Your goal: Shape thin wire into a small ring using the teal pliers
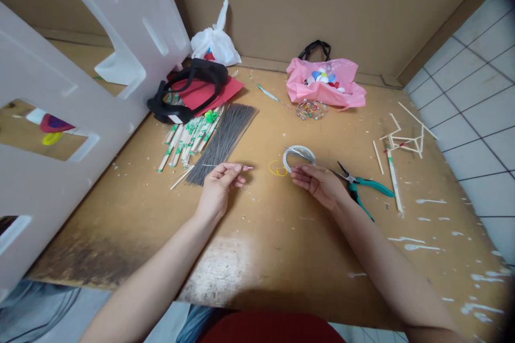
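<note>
Red shirt (270, 330) edges your view. Your left hand (219, 188) pinches a wire (227, 165), your right hand (317, 182) grips a tape roll (299, 154); a loose pinch could drop the wire into the grey bundle (221, 142) just left.

Okay, quick headcount of the bench: one left hand (219, 190) with one thin wire (225, 165), and one right hand (317, 182) with one clear tape roll (298, 147). Near those sit two yellow rubber bands (277, 169) and one pair of pliers (362, 185). Far side has one pink plastic bag (325, 83), one white plastic bag (215, 43), one red sheet (209, 91) and one black strap (213, 69). Left side has one bundle of grey wires (221, 142), way too many to count, plus one heap of chopsticks (189, 142), same deal. Right side has one stick frame (421, 139).
</note>
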